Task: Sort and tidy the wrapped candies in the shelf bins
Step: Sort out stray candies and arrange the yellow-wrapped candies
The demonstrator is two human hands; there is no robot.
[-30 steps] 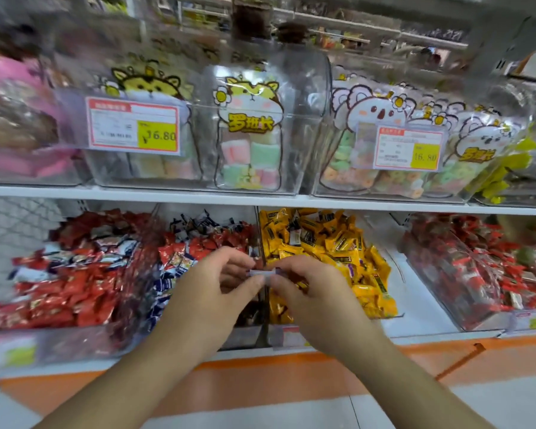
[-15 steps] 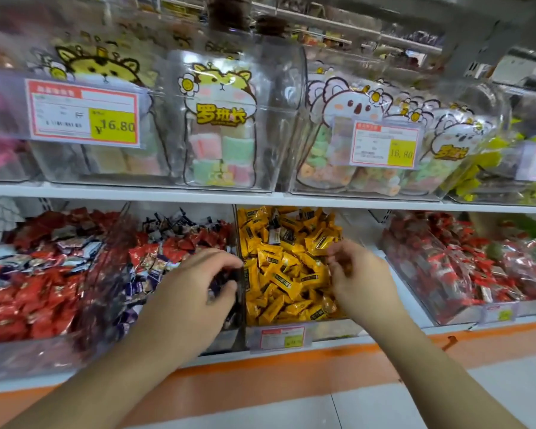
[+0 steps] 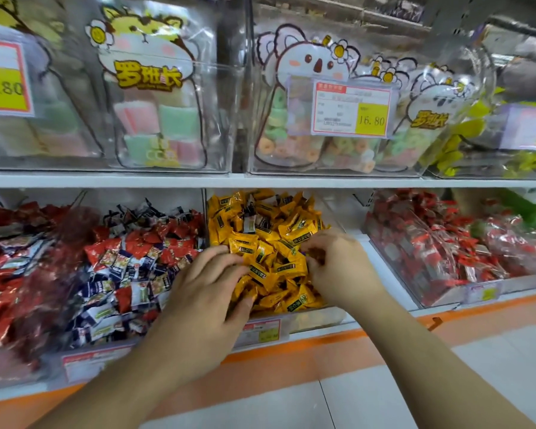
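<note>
The yellow-wrapped candies (image 3: 270, 243) are heaped in the clear middle bin (image 3: 319, 317) on the lower shelf, and every place below is given relative to that bin. The left hand (image 3: 205, 292) is laid over the bin's front left corner, fingers curved down into the pile; whether a wrapper is actually pinched beneath them cannot be told. The right hand (image 3: 338, 267) is set on the right side of the heap with its fingers curled among the wrappers, apparently pinching one, though the pinch itself is hidden. To the left of the bin a mixed heap of red and dark-blue candies (image 3: 130, 264) is seen, and to its right a bin of red candies (image 3: 440, 243). The pieces are judged to be light, small and loose, in glossy film that will likely slide and crackle, so the heap is expected to shift and spill when pushed. Single pieces are probably best taken by the crimped wrapper ends or pinched across the middle; larger lots are better scooped with cupped fingers, kept away from the low front wall.
</note>
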